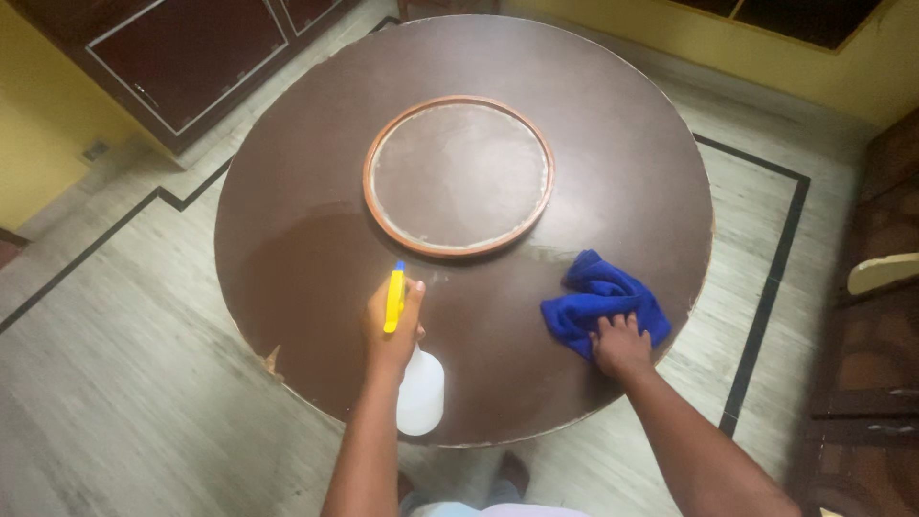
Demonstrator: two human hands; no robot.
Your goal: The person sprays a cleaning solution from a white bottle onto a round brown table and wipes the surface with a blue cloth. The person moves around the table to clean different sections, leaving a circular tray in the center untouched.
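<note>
A spray bottle [414,369] was gripped by the left hand [392,330], whose fingers were wrapped around its neck just below the yellow spray head [393,299]; the white body of the bottle hung down near the near edge of the round brown table [287,258], while the nozzle was pointed toward the table's centre. A blue cloth [601,302] was pressed flat against the tabletop by the right hand [622,345], whose fingers were spread over the cloth's near edge, close to the table's right rim. The cloth was bunched in folds beyond the fingertips. At the middle of the table a raised circular inset with a reddish-brown rim [458,175] was seen, its surface looking dull and greyish. A chipped spot was visible at the near-left edge of the table. Around the table, a pale floor [115,364] with a dark inlaid border line was laid.
</note>
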